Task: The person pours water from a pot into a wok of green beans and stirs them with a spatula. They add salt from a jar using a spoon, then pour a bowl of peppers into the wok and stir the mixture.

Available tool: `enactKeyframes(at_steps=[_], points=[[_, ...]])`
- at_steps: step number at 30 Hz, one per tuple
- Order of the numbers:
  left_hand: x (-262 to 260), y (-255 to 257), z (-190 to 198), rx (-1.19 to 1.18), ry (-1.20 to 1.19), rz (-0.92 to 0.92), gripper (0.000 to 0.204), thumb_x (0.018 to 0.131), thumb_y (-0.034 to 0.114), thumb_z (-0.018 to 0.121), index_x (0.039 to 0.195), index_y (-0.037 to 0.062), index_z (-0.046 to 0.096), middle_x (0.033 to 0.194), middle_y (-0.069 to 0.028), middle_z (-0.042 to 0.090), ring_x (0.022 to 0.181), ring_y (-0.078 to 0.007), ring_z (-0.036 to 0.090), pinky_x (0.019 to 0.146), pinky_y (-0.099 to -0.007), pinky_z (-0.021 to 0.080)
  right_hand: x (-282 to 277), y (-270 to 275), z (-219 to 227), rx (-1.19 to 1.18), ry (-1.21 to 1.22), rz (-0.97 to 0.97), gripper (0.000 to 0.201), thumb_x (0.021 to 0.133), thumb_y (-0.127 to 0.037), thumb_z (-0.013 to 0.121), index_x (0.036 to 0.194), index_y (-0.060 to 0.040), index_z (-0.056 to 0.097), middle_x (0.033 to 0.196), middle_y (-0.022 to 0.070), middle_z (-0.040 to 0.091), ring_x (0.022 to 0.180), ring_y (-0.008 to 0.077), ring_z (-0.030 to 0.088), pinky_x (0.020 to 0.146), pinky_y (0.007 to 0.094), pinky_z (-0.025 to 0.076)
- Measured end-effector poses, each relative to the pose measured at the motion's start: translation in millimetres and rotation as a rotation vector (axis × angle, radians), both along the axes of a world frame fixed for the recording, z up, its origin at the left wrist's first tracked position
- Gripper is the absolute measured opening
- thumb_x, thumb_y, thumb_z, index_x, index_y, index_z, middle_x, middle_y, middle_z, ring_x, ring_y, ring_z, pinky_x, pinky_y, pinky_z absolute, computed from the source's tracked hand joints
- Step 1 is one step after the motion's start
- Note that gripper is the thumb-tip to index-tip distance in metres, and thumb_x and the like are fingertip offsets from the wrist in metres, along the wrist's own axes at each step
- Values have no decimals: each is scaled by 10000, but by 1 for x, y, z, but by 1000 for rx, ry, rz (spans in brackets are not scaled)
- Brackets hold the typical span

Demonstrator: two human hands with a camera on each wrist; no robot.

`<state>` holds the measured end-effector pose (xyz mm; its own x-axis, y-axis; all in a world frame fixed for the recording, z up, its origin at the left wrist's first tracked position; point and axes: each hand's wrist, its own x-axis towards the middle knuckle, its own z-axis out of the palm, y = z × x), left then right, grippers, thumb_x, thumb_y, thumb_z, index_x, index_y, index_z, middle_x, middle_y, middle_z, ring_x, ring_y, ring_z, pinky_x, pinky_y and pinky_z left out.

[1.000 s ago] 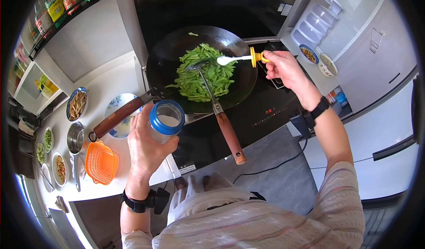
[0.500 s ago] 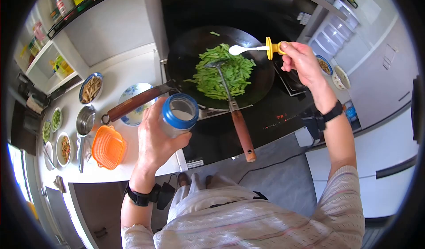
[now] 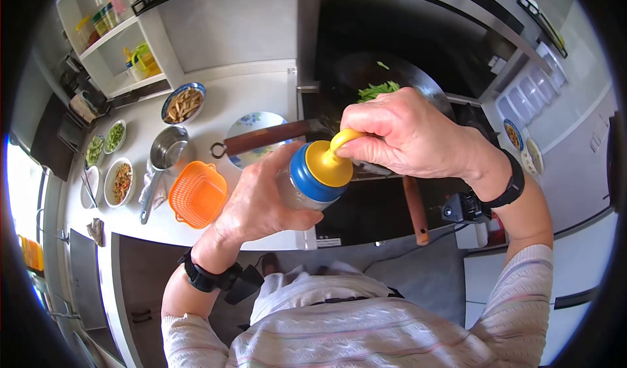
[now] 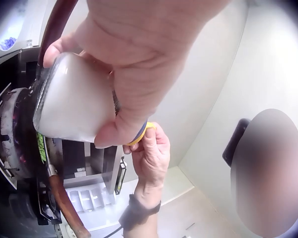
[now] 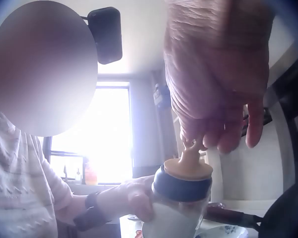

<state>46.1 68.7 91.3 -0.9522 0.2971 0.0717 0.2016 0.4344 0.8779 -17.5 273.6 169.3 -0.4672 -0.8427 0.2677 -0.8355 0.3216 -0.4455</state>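
The left hand (image 3: 258,195) grips a clear jar of white contents (image 4: 77,99) with a blue collar (image 3: 305,180). A yellow lid (image 3: 324,165) sits in the jar's mouth, and the right hand (image 3: 418,133) pinches the ring on its top. In the right wrist view the lid (image 5: 188,168) looks seated on the collar; the white spoon is hidden. Behind the right hand stands the wok (image 3: 428,90) with green sliced vegetables (image 3: 379,91), largely covered by that hand. The spatula's wooden handle (image 3: 415,211) sticks out over the stove's front edge.
Left of the stove are a flowered plate (image 3: 264,121) under the wok's handle (image 3: 264,137), an orange basket (image 3: 198,195), a steel pan (image 3: 171,147) and several bowls of cut food. Two bowls stand on the right counter (image 3: 488,110).
The right hand has moved left and down from above the wok, bringing the yellow lid and its spoon to the jar; the spoon has gone out of sight. The head view has shifted leftward.
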Motion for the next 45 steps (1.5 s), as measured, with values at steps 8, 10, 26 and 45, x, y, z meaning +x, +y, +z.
enactKeyframes(at_steps=[8, 10, 26, 45], points=[[-19, -116, 16, -21, 41, -18, 749, 524, 197, 737, 1186, 1, 448, 1007, -153, 595, 975, -276, 570, 875, -337, 428, -11, -114, 9, 34, 65, -38, 195, 794, -193, 618, 781, -16, 535, 633, 149, 565, 541, 319, 538, 501, 363, 421], [-25, -164, 18, 69, 79, 20, 704, 542, 162, 746, 1167, -5, 467, 1003, -138, 599, 974, -233, 568, 883, -321, 416, -10, -144, 27, 74, 50, -87, 296, 773, -198, 654, 976, -13, 545, 690, 109, 607, 547, 211, 583, 503, 304, 442], [-261, -564, -44, -102, 349, 1149, 617, 512, 277, 768, 1030, 16, 559, 955, -136, 625, 872, -239, 613, 801, -318, 465, -40, -52, -37, -138, -301, -1035, 256, 832, -30, 484, 1086, 0, 497, 750, 61, 553, 594, 81, 512, 520, 203, 433], [-388, -734, -147, -412, 384, 858, 486, 815, 343, 577, 1149, -8, 548, 1130, -129, 568, 1050, -209, 524, 905, -298, 369, 65, 84, -63, 120, -295, -1654, 250, 819, -71, 557, 1067, -49, 572, 684, 4, 540, 520, 80, 524, 465, 206, 420]])
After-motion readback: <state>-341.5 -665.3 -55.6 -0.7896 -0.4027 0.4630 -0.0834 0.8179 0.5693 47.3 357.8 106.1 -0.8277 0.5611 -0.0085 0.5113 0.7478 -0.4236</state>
